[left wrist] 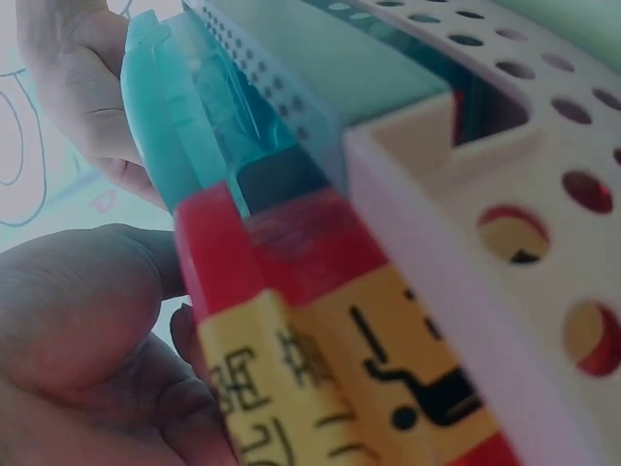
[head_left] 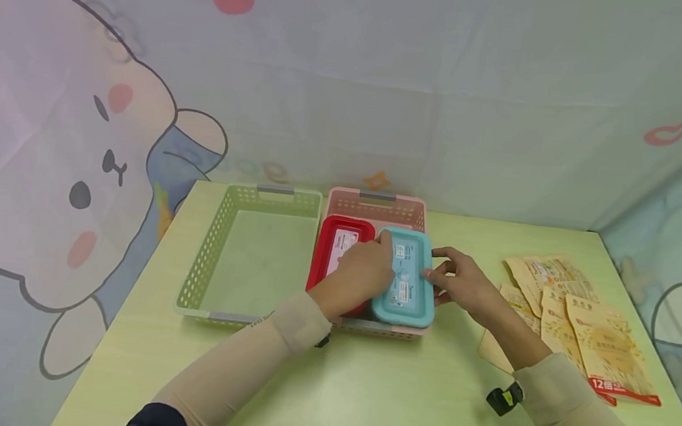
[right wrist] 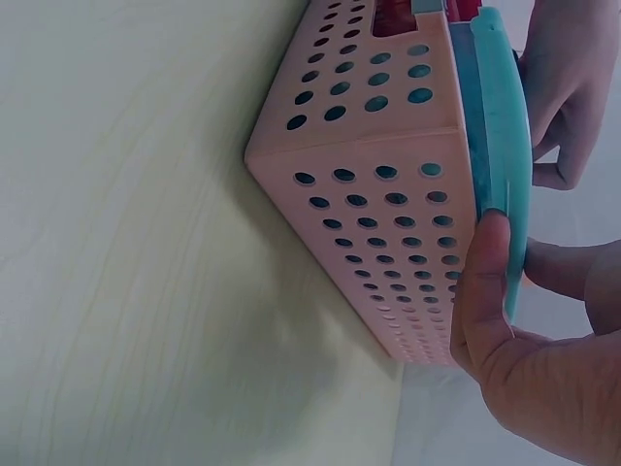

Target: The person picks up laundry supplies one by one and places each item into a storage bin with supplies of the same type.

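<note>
A teal-lidded storage box (head_left: pixel 403 293) sits in the right half of a pink perforated basket (head_left: pixel 376 206), its lid above the rim. My right hand (head_left: pixel 463 281) pinches the lid's right edge between thumb and fingers, as the right wrist view (right wrist: pixel 553 359) shows. Reaching across from the left, my left hand (head_left: pixel 360 272) has curled fingers at the same box's left edge; its fingertips are partly hidden. Beneath that hand lies a red-lidded box (head_left: pixel 323 259), beside the teal one. Its red and yellow side (left wrist: pixel 233 340) shows close to the left hand in the left wrist view.
A pale green perforated basket (head_left: pixel 245 259) stands left of the pink one, touching or nearly so. Several yellow packets (head_left: pixel 604 337) lie overlapping at the table's right side. A printed cloth (head_left: pixel 338 104) hangs behind the table (head_left: pixel 362 391).
</note>
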`<state>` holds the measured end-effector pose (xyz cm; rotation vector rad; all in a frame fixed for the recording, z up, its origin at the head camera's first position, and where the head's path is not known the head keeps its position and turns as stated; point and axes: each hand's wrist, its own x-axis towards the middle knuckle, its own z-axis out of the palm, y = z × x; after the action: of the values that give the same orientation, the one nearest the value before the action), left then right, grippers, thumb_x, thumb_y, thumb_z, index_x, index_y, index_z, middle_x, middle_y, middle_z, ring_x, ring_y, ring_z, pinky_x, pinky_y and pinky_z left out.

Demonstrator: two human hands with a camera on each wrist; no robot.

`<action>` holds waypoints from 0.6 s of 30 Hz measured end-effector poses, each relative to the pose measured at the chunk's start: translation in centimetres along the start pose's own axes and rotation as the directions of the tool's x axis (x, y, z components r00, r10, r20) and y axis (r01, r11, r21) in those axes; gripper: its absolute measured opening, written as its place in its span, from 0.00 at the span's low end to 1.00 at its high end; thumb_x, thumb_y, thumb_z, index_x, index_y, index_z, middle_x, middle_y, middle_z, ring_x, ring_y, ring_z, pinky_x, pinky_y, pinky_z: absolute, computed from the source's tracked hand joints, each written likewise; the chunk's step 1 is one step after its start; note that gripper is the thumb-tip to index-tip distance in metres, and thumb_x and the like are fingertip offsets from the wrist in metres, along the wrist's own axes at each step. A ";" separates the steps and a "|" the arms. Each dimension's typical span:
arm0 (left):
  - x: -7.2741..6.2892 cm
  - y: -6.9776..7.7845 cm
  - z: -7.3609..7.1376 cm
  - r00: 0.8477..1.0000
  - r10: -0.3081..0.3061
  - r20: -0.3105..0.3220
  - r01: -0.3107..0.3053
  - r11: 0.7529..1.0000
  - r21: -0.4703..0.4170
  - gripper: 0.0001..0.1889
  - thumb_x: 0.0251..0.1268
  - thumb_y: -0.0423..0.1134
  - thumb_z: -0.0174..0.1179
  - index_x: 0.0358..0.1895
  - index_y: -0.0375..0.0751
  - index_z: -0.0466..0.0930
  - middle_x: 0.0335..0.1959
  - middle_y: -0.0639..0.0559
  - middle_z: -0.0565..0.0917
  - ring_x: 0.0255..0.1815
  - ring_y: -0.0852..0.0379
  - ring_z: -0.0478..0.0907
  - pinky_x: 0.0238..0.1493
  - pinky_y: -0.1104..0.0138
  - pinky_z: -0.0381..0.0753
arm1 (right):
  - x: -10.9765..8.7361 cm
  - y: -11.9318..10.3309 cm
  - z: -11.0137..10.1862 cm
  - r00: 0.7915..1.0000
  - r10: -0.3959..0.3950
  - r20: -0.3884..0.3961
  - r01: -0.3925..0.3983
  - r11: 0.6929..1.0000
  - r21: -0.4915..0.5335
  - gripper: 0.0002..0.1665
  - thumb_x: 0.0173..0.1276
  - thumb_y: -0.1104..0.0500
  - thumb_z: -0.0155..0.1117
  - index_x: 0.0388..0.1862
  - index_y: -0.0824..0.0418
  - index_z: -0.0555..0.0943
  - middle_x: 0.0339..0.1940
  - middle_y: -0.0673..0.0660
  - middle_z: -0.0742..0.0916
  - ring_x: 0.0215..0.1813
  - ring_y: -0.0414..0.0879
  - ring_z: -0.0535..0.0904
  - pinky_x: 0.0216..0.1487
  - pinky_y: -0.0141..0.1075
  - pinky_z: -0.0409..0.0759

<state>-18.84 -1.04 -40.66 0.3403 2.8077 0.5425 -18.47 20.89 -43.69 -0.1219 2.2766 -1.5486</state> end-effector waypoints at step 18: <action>-0.4 -0.2 -0.2 1.000 0.007 0.019 -0.007 1.000 -0.009 0.49 0.69 0.46 0.72 0.84 0.38 0.51 0.33 0.49 0.79 0.25 0.55 0.80 0.25 0.70 0.81 | -0.4 -0.8 0.5 0.998 -0.009 -0.056 0.003 0.995 -0.100 0.37 0.80 0.59 0.65 0.80 0.71 0.62 0.41 0.65 0.81 0.33 0.51 0.84 0.38 0.47 0.90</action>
<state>-18.58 -1.45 -40.46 0.3521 2.7858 0.5508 -18.08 20.27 -42.99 -0.1136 2.4002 -1.4591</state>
